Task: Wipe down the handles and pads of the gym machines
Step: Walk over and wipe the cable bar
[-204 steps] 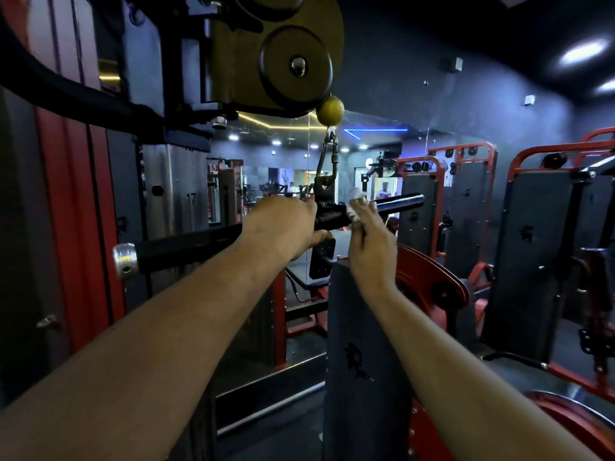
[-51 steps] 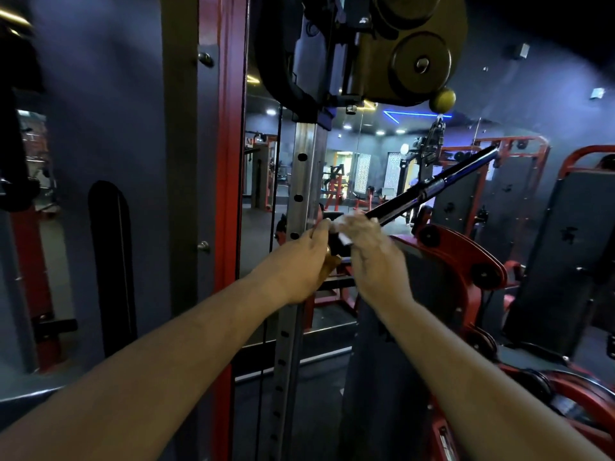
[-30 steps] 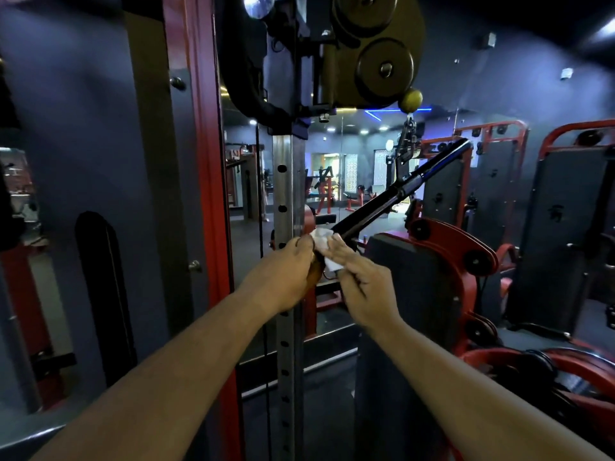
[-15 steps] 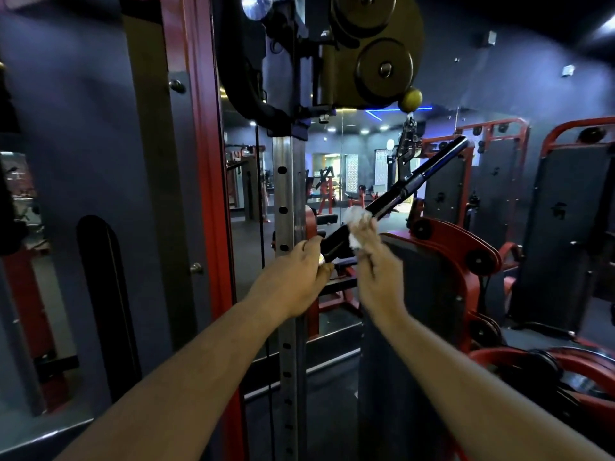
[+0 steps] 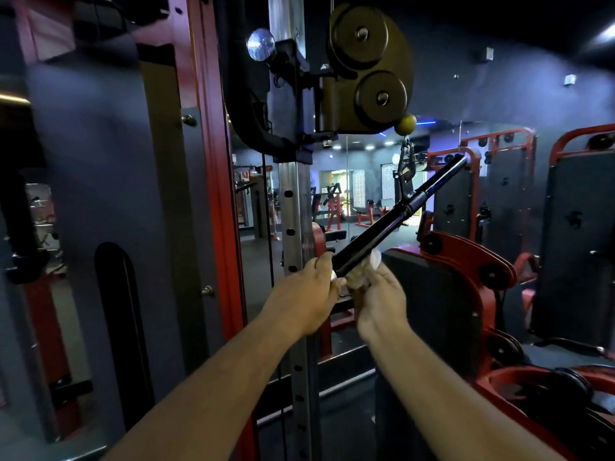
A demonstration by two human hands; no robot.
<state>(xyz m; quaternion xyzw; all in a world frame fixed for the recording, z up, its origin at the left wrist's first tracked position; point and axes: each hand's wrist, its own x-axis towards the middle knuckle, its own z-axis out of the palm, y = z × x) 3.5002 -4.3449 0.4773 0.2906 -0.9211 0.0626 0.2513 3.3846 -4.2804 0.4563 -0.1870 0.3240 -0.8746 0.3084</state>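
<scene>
The long black cable-machine bar (image 5: 382, 232) runs on a slant, its long axis going from the low near end at centre frame up and to the right, where its far tip points toward the red-framed machines at the back; it hangs by a metal clip (image 5: 406, 166) under a yellow-green ball stop (image 5: 406, 124), below the dark pulley housing (image 5: 369, 66) with two round black discs. The left hand (image 5: 304, 294) is curled round the low end of the bar, gripping it, with a glint of the silver end cap just beside the fingers; the right hand (image 5: 377, 299) sits touching the bar just up from the left hand, its fingers closed over a crumpled white wipe (image 5: 374, 259) pressed to the underside of the black grip; part of the wipe is hidden by the fingers. Behind the hands stands a silver upright post (image 5: 296, 227) with a row of holes, beside a red steel column (image 5: 213, 161); a dark padded backrest (image 5: 429, 311) on a red frame rises just right of the right hand.
</scene>
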